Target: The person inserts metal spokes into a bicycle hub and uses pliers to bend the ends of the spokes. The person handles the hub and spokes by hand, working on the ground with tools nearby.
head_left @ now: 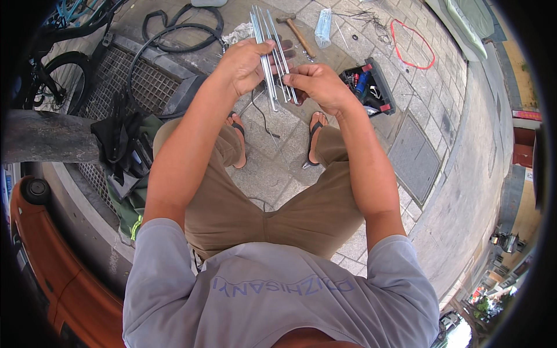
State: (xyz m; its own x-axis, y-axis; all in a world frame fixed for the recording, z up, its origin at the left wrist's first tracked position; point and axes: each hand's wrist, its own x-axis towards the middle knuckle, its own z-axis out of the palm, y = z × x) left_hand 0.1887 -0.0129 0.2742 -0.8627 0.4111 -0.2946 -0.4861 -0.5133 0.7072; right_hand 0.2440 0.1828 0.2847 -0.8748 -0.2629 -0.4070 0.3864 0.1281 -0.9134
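A loose bundle of thin silvery bicycle spokes (269,81) is held up in front of me, over the paving. My left hand (242,65) is closed around them, its thumb pressed across the upper part. At the lower part, the fingers of my right hand (316,86) pinch some of the same spokes near their ends. The spokes fan slightly apart at the top, and their lower ends poke out between my hands. Part of the fingers is hidden behind the spokes.
A hammer (297,36) lies beyond my hands, beside a clear plastic packet (323,29). On the right stand a toolbox (377,87) and, farther off, a red loop (426,43). Black tyres (152,32), a metal grate (136,78) and a bicycle (64,75) are at the left.
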